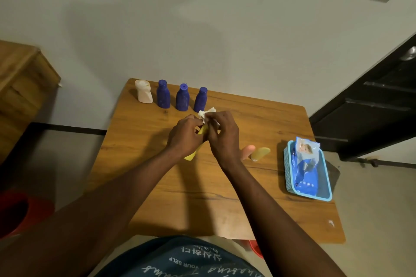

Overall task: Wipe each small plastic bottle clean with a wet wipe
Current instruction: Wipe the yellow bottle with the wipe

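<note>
My left hand (183, 136) grips a yellow bottle (191, 154) over the middle of the wooden table (202, 198); the bottle's lower end pokes out below the hand. My right hand (222, 135) pinches a white wet wipe (206, 113) against the bottle's upper end. Along the far edge stand a white bottle (143, 92) and three dark blue bottles (163, 94), (182, 98), (200, 99). A pink bottle (248, 150) and another yellow bottle (260, 153) lie on the table to the right of my hands.
A blue basket (324, 193) at the table's right edge holds a blue wet wipe pack (305, 162). A wooden cabinet (20, 78) stands at the left, a dark door (371, 105) at the right, and a red stool (20, 213) at the lower left.
</note>
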Demonstrator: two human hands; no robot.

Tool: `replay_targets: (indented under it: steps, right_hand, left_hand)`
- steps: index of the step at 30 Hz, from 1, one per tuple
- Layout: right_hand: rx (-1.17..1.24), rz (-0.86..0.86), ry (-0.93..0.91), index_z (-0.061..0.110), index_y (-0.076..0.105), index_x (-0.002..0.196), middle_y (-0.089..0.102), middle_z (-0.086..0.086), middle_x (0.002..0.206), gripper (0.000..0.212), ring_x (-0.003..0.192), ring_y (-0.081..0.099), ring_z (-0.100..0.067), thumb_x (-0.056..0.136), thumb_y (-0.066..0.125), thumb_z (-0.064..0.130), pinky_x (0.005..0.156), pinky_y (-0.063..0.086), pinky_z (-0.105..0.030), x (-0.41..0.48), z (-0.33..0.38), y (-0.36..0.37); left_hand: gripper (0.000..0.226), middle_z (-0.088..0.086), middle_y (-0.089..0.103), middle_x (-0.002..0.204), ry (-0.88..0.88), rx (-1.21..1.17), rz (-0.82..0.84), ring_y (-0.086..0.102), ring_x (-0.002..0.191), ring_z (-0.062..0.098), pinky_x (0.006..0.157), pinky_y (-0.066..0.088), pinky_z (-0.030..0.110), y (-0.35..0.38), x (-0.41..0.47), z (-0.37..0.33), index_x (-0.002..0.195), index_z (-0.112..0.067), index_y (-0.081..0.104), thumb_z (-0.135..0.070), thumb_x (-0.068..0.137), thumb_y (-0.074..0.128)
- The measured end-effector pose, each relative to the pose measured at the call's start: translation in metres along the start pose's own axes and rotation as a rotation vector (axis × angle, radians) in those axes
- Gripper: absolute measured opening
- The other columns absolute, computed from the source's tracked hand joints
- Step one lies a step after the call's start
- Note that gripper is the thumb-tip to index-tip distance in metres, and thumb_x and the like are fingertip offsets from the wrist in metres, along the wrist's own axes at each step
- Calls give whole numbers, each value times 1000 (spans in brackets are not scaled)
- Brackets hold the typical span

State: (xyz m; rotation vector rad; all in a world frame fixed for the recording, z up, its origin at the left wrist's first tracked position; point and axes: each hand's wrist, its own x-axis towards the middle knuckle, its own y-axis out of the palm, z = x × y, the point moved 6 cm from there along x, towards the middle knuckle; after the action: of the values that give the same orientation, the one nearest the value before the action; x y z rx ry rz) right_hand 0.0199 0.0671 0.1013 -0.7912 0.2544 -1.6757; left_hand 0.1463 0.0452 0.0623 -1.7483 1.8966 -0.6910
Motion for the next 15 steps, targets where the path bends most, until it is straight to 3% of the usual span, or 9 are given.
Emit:
replay_targets:
  steps: [3, 7, 11, 15]
  right_hand:
    - [13, -53, 95, 10, 73, 108, 66, -2, 99, 16, 88, 57, -5, 94, 66, 7, 74, 47, -19, -7, -20, -3]
    - [-8, -49, 192, 11, 75, 105, 68, 0, 100, 15, 88, 58, -4, 94, 67, 6, 75, 47, -22, -14, -34, -6]
    - [46, -47, 50, 11, 74, 112, 63, -1, 100, 19, 91, 59, -8, 95, 65, 8, 72, 51, -24, -6, -3, -8]
    - [-101, 115, -7, 8, 73, 119, 59, -7, 101, 25, 91, 57, -19, 94, 68, 9, 73, 49, -28, 1, 9, 3]
  left_hand:
    - [34, -7, 64, 101, -8, -78, -21, 66, 86, 12, 73, 58, 48, 0, -3, 4, 114, -30, 73, -44, 82, 75]
    - [47, -6, 65, 114, -40, -71, -52, 67, 93, 13, 78, 59, 47, -4, -2, 9, 125, -27, 70, -44, 82, 77]
    - [38, -5, 66, 110, -31, 31, -37, 65, 88, 12, 74, 59, 42, -5, 0, 10, 119, -27, 73, -40, 84, 78]
    - [31, 0, 66, 106, -1, 128, -53, 62, 84, 15, 71, 57, 40, -4, -2, 1, 113, -18, 73, -32, 86, 78]
